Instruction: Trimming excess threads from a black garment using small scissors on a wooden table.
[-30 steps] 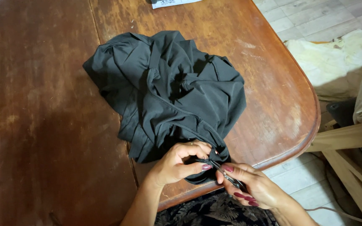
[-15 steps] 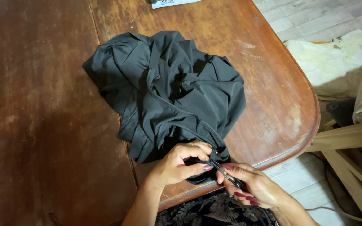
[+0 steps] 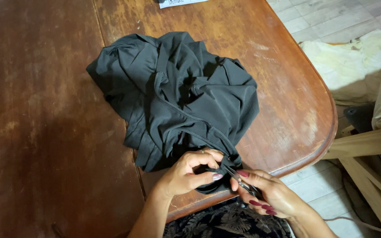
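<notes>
One crumpled black garment (image 3: pixel 177 97); left hand (image 3: pixel 186 174) pinching hem, right hand (image 3: pixel 272 194) holding snips (image 3: pixel 242 183).

Showing a black garment (image 3: pixel 177 97), worn reddish-brown tabletop (image 3: pixel 45 132), dark red nails, leaf-patterned dark cloth (image 3: pixel 225 222) near.

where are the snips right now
In the head view the snips are low and right of centre, held in the right hand at the table's near edge, tips at the black garment's hem, which the left hand pinches.

Bare forearms – dark red polished nails; dark leaf-print garment (image 3: pixel 230 222) at lap.
</notes>
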